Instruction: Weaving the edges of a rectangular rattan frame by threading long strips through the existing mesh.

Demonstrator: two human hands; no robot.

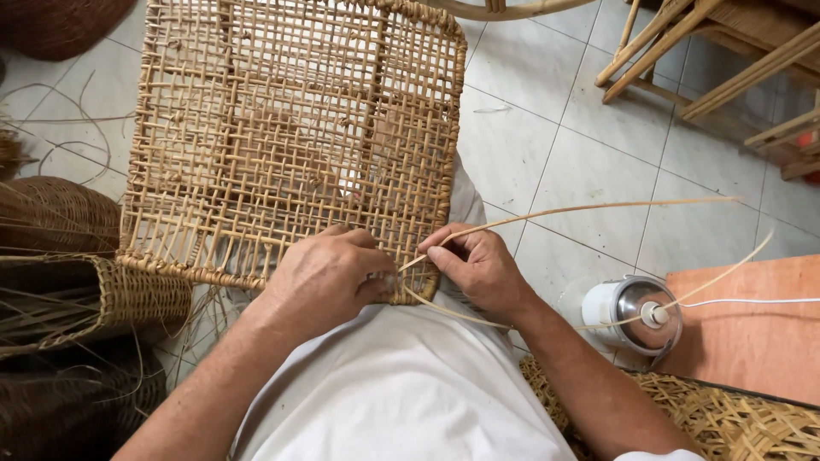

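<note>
Pale, matt rattan strands form the open-weave panel (290, 145); a smooth cane strip (581, 208) trails toward 3 o'clock. Glossy grey floor tiles (589, 162), a shiny metal-and-white-plastic appliance (634, 314), matt white cloth (401, 384).

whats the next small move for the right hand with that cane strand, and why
Probably draw the cane strand further through with the right hand. It pinches the strand at the woven panel's near edge, where the left hand presses, and a long free length trails over the floor tiles, so slack looks untightened.
</note>
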